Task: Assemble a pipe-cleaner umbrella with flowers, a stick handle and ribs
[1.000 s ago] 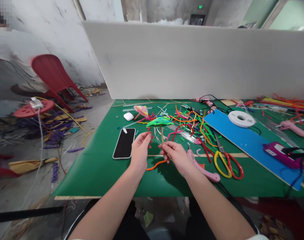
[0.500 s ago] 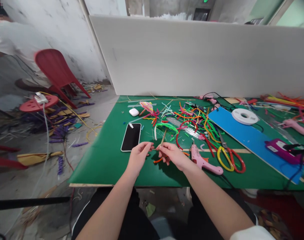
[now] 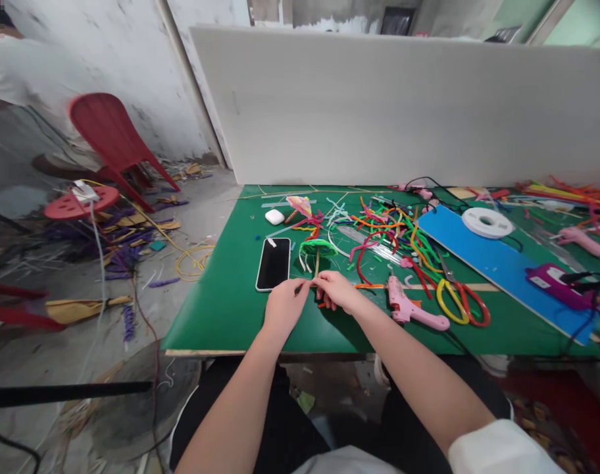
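A small green umbrella shape of fuzzy pipe cleaner [image 3: 319, 247] stands upright on a thin wooden stick [image 3: 317, 266] above the table. My right hand [image 3: 335, 290] is closed on the lower end of the stick, thumb and forefinger pinched. My left hand [image 3: 289, 301] is also pinched closed, its fingertips meeting the right ones at the stick's foot; what lies between them is hidden. White curved strips [image 3: 306, 263] hang beside the green top. Just left of it lies a phone [image 3: 273, 264]. To the right is a pink glue gun [image 3: 412, 308].
Loose coloured pipe cleaners [image 3: 386, 227] cover the table's middle. Scissors [image 3: 458, 301], a blue board [image 3: 497, 263], a white spool [image 3: 487, 222] and a purple power strip [image 3: 561, 284] lie right. A white panel [image 3: 389, 112] rises behind. A person sits far left by a red chair [image 3: 107, 131].
My left fingertips have moved in to meet my right ones at the stick's foot. The green top has tipped from a slant to nearly upright. The view has shifted slightly.
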Demonstrator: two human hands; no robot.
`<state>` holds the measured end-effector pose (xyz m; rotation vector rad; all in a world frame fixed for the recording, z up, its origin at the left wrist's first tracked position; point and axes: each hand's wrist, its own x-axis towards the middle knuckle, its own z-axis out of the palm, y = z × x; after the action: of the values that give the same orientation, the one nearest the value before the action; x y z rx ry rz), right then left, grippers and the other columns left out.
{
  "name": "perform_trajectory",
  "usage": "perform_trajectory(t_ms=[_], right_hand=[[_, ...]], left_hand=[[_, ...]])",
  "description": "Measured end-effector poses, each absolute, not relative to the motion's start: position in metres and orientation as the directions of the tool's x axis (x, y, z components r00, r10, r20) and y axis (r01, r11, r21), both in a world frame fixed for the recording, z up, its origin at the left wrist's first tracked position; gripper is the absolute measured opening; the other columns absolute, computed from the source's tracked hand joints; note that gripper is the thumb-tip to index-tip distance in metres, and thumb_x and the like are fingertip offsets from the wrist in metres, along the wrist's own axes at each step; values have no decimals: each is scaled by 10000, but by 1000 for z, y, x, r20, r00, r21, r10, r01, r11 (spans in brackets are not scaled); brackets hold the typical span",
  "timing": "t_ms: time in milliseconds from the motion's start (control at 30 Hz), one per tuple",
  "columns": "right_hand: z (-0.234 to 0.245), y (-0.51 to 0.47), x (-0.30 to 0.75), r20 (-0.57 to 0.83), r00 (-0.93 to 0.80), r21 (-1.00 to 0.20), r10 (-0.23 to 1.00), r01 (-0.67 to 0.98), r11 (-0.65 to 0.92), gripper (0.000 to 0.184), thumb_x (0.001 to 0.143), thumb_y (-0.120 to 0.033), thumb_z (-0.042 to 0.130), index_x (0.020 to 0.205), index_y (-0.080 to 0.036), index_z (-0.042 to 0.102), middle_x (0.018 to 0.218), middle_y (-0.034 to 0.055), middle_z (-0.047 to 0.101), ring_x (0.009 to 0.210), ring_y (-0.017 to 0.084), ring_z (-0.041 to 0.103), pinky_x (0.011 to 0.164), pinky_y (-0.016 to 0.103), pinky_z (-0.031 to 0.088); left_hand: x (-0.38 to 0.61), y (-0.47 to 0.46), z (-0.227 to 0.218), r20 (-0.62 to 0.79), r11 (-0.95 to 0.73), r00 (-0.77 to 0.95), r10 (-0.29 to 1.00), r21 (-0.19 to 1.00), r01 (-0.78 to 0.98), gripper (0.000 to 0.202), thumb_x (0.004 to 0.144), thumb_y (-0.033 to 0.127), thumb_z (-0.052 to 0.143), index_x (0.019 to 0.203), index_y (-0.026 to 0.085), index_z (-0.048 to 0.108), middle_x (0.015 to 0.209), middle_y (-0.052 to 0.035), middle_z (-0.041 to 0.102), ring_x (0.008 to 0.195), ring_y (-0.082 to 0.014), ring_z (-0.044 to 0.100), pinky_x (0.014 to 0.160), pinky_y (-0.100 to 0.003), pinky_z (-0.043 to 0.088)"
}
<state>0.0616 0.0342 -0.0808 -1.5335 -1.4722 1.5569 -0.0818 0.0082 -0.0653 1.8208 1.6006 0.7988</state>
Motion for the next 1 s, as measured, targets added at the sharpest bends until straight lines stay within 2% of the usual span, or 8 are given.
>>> perform_trajectory(t_ms=[333, 533, 600, 700, 800, 933, 1000], right_hand=[[-76, 36, 64, -379, -206, -818, 902, 531, -222, 174, 864, -262, 441, 761, -173, 549, 478, -60, 524, 278, 50, 443, 276, 152, 320], [-61, 29, 81, -280, -131, -728, 951, 675, -121, 247, 872, -330, 427, 750, -182, 582, 536, -32, 586, 327, 67, 492, 341, 175, 355], [-53, 37, 95, -212, -81, -679, 974, 729, -87, 232, 870, -339, 432, 802, -198, 602, 602, -22, 626, 408, 81, 543, 408, 185, 390], [-46, 61, 117, -91, 8, -573, 996, 817, -59, 222, 874, -326, 438, 889, -205, 624, 781, 23, 673, 667, 136, 625, 573, 226, 442], [-48, 87, 127, -45, 28, -466, 999, 883, -45, 189, 842, -322, 529, 905, -180, 637, 959, 69, 654, 873, 190, 606, 729, 299, 461], [-53, 102, 124, -69, -15, -397, 998, 918, -14, 252, 864, -334, 526, 1040, -162, 575, 1089, 70, 585, 930, 176, 579, 804, 383, 485], [-50, 102, 124, -71, -32, -406, 997, 914, 1, 229, 871, -323, 515, 1018, -161, 582, 1049, 62, 600, 902, 167, 587, 788, 373, 490]], left_hand=[[-81, 8, -65, 47, -121, 124, 991, 703, 700, 277, 835, 319, 450, 844, 214, 706, 803, -41, 705, 673, -164, 587, 627, -260, 375], [-79, 11, -65, 48, -108, 104, 993, 706, 700, 275, 829, 329, 451, 827, 209, 698, 780, -40, 700, 677, -170, 595, 625, -263, 383], [-79, 11, -64, 59, -99, 81, 995, 712, 695, 278, 829, 343, 451, 809, 209, 694, 753, -34, 693, 656, -169, 589, 606, -263, 381], [-78, 13, -63, 89, -88, 34, 995, 729, 679, 279, 830, 350, 449, 802, 205, 686, 727, -30, 686, 641, -167, 588, 592, -264, 386], [-76, 14, -61, 123, -94, 1, 992, 758, 645, 282, 836, 360, 448, 814, 204, 681, 738, -29, 694, 662, -164, 607, 608, -261, 413], [-71, 15, -60, 169, -127, -15, 985, 794, 595, 283, 841, 365, 452, 854, 195, 679, 764, -34, 704, 663, -162, 620, 600, -260, 446], [-68, 14, -60, 193, -155, -8, 981, 810, 566, 288, 846, 366, 451, 884, 193, 678, 782, -35, 708, 662, -159, 625, 607, -261, 466]])
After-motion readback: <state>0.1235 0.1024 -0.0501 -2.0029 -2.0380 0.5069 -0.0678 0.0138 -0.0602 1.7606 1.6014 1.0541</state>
